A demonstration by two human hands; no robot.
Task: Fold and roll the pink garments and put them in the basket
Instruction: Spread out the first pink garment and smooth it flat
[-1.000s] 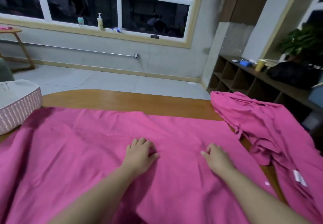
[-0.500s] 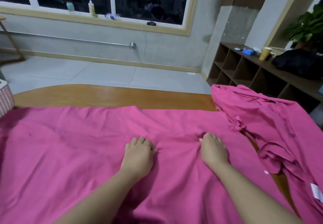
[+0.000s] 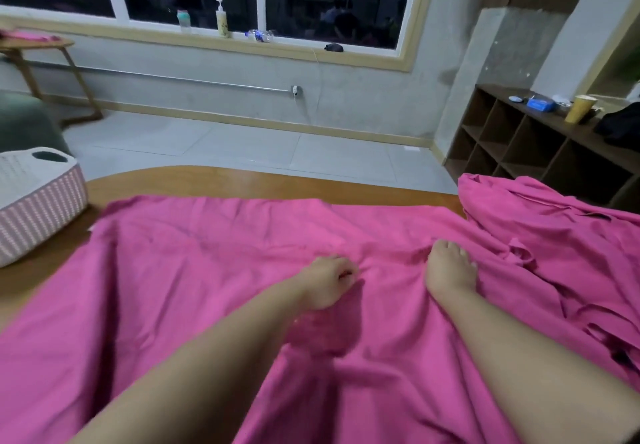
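Note:
A large pink garment (image 3: 194, 270) lies spread over the wooden table (image 3: 221, 182), wrinkled around my hands. My left hand (image 3: 327, 282) sits on its middle with the fingers curled, pinching a fold of cloth. A little to the right, my right hand (image 3: 450, 270) has its fingers curled into the fabric, which bunches up beside it. A second pink garment (image 3: 561, 249) lies crumpled at the table's right end. The white and pink woven basket (image 3: 41, 211) stands at the table's left edge; its inside is hidden.
Beyond the table's curved far edge is grey tiled floor (image 3: 242, 142) and a wall with a window sill holding bottles (image 3: 221, 23). A dark cubby shelf (image 3: 540, 153) with a yellow cup (image 3: 583, 108) stands at the right. A small wooden side table (image 3: 38, 49) stands far left.
Both hands have slid farther up the garment and their fingers have curled into the cloth, gathering wrinkles between them. The view has swung left, bringing the basket back in.

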